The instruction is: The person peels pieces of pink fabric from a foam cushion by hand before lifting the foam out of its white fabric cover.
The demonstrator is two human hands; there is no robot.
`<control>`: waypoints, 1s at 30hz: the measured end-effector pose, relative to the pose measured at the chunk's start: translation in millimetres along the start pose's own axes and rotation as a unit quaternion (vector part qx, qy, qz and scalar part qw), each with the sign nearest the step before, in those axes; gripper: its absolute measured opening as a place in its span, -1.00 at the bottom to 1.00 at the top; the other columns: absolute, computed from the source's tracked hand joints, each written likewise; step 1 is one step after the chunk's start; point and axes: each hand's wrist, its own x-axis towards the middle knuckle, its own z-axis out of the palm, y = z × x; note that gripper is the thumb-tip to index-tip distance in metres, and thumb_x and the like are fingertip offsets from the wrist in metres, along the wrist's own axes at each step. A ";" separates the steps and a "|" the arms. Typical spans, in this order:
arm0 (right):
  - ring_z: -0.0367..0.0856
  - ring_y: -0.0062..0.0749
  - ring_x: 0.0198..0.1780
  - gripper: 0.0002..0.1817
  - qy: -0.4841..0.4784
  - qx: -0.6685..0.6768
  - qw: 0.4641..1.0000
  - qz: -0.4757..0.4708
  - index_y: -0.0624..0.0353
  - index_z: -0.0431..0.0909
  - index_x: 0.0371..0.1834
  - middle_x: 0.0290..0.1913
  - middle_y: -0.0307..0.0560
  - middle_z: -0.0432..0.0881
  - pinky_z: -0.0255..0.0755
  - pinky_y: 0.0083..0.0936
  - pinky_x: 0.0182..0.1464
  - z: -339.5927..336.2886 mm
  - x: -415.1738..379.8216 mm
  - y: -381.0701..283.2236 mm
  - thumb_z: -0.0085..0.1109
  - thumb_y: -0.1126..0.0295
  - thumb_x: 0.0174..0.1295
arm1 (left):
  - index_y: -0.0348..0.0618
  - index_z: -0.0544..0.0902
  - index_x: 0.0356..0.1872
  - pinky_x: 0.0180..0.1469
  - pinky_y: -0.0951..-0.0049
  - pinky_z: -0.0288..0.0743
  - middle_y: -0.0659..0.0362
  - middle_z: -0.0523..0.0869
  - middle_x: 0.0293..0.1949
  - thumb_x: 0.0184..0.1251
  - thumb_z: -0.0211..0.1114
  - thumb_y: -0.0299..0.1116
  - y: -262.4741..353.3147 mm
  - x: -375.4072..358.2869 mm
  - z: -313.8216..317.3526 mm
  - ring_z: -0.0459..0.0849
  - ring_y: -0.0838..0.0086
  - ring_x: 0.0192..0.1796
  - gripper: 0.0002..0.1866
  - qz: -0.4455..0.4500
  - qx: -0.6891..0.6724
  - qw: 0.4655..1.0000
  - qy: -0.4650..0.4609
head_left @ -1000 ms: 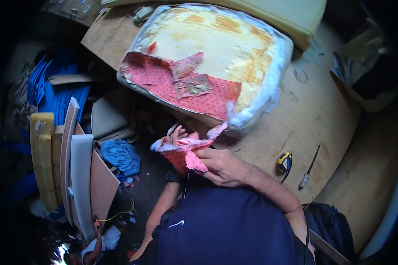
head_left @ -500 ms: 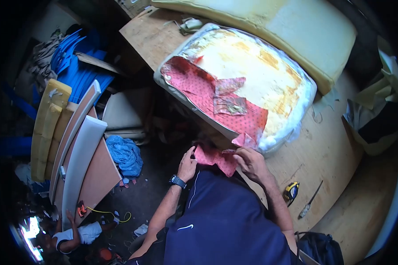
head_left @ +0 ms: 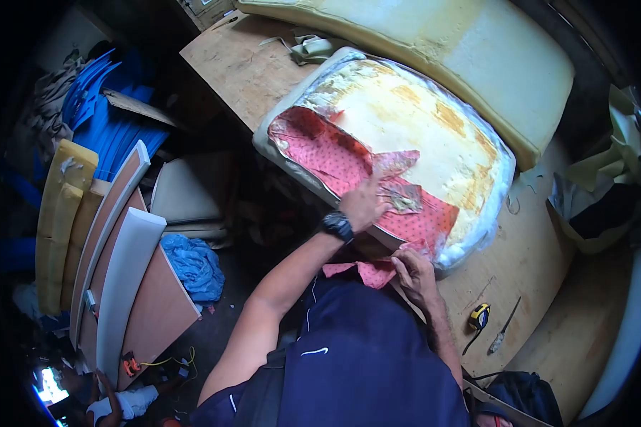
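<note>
A foam cushion (head_left: 420,107) with yellowed patches and white wadding at its rim lies on the wooden table. Pink patterned fabric (head_left: 320,146) covers its near left side, with torn, stained pieces on top. My left hand (head_left: 365,203) reaches over the near edge and touches the fabric beside a stained scrap; what its fingers hold, if anything, is hard to make out. With its fingers pinched, my right hand (head_left: 414,272) holds the loose pink flap (head_left: 370,273) that hangs at the cushion's near corner, in front of my dark blue shirt.
A tape measure (head_left: 479,317) and a thin pointed tool (head_left: 504,329) lie on the table (head_left: 534,285) at the right. A long foam piece (head_left: 470,50) stands behind the cushion. Curved panels (head_left: 132,263), a blue plastic bag (head_left: 192,267) and another person (head_left: 124,404) are at the left.
My left hand has let go of the hanging pink flap and moved up and right onto the fabric on the cushion. My right hand stays at the flap, slightly lower. The view has shifted a little.
</note>
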 end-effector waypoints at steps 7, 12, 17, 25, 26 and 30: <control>0.74 -0.12 -0.23 -0.90 0.068 -0.001 0.998 0.014 0.28 0.65 -0.21 -0.26 -0.01 0.69 0.59 -0.31 -0.17 56.6 26.3 -9.8 0.28 0.45 0.39 | -0.18 0.53 0.14 -0.13 -0.15 0.66 -0.23 0.77 -0.29 0.30 0.26 -0.34 -48.7 36.6 38.5 0.79 -0.15 -0.22 -0.61 0.130 0.045 0.981 -0.134; 0.73 -0.26 -0.23 -0.89 0.109 0.028 0.988 0.107 0.29 0.65 -0.19 -0.27 -0.03 0.69 0.58 -0.36 -0.14 56.9 -2.3 -27.6 0.26 0.45 0.41 | -0.20 0.78 -0.19 -0.15 0.16 0.67 0.02 0.74 -0.26 0.33 0.31 -0.30 -53.8 105.1 -71.2 0.76 0.13 -0.28 -0.79 0.236 -0.118 0.951 -0.161; 0.64 -0.61 -0.15 -0.84 0.317 0.172 0.900 0.245 0.27 0.70 -0.13 -0.21 -0.26 0.70 0.52 -0.59 -0.08 62.6 -53.8 -17.4 0.19 0.41 0.52 | -0.34 0.48 0.31 0.17 0.32 0.55 0.13 0.66 0.10 0.53 0.34 -0.36 -72.8 213.2 -162.3 0.63 0.39 0.10 -0.55 0.126 -0.460 0.868 0.138; 0.62 -0.53 -0.28 -0.53 0.325 0.138 0.854 0.383 0.32 0.72 -0.14 -0.38 -0.14 0.70 0.50 -0.48 -0.17 48.0 -55.3 37.1 0.29 0.01 0.44 | -0.26 0.69 0.15 0.04 0.40 0.62 0.06 0.81 -0.07 0.49 0.40 -0.21 2.4 49.4 -7.2 0.75 0.44 -0.05 -0.62 0.152 -0.280 0.927 -0.199; 0.62 -0.54 -0.32 -0.58 0.301 0.151 0.856 0.393 0.30 0.72 -0.13 -0.39 -0.15 0.71 0.51 -0.47 -0.21 52.9 -52.6 50.1 0.28 0.07 0.46 | -0.28 0.68 0.15 0.03 0.39 0.63 0.04 0.81 -0.07 0.49 0.39 -0.15 11.2 32.0 14.6 0.75 0.43 -0.05 -0.58 0.136 -0.287 0.919 -0.232; 0.67 -0.45 -0.37 -0.81 0.288 0.189 0.921 0.182 0.25 0.70 -0.26 -0.42 -0.01 0.69 0.55 -0.39 -0.26 77.4 -23.8 15.2 0.28 0.34 0.41 | -0.38 0.68 0.07 -0.01 0.25 0.64 -0.08 0.81 -0.14 0.44 0.32 0.20 59.7 11.9 42.7 0.80 0.22 -0.07 -0.32 0.076 -0.249 0.881 -0.394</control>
